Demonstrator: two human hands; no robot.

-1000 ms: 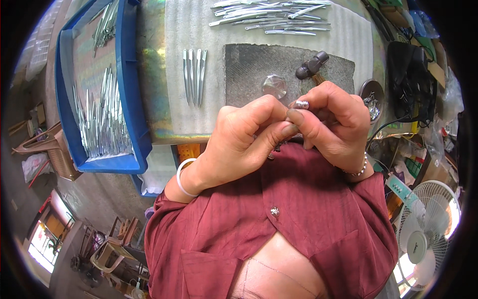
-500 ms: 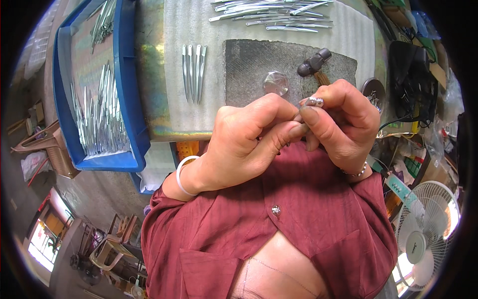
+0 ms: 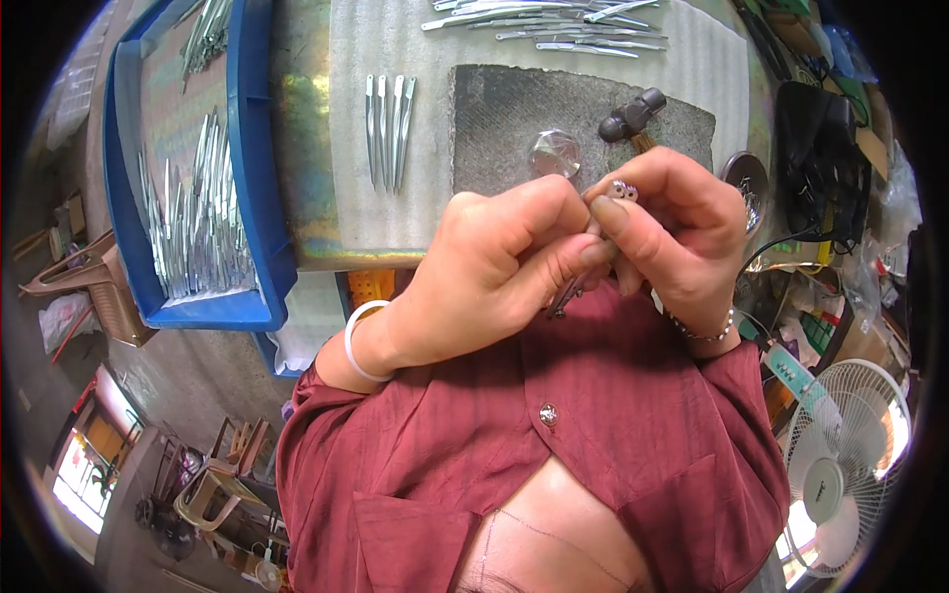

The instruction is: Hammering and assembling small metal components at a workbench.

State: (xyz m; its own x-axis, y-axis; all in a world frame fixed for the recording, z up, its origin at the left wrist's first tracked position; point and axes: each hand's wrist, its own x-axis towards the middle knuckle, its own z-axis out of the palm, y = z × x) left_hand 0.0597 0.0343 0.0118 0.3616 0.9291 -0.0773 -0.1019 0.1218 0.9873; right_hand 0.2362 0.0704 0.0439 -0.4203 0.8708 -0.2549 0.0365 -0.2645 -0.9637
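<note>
Both hands meet in front of my chest, fingertips nearly touching. My right hand point(image 3: 682, 227) pinches a small shiny metal piece point(image 3: 623, 191) with round, holed ends between thumb and forefinger. The closed fingers of my left hand point(image 3: 499, 262) press together beside it. Thin dark metal ends point(image 3: 563, 299) stick out below the left thumb; the fingers hide whether they belong to the same piece. Just beyond the hands, a clear round dish point(image 3: 556, 153) and a hammer point(image 3: 633, 116) lie on a dark, rough slab point(image 3: 494, 109). The hammer's handle is partly covered by my right hand.
Several slim silver metal strips point(image 3: 386, 128) lie side by side left of the slab. More strips point(image 3: 554, 28) are piled at the far edge. A blue tray point(image 3: 259, 168) full of strips stands left. A round container point(image 3: 746, 183) sits right; a fan point(image 3: 840, 474) is lower right.
The round, holed ends of the metal piece now face up more plainly in the right fingers. Thin metal ends have come into view below the left thumb. The whole view has shifted slightly.
</note>
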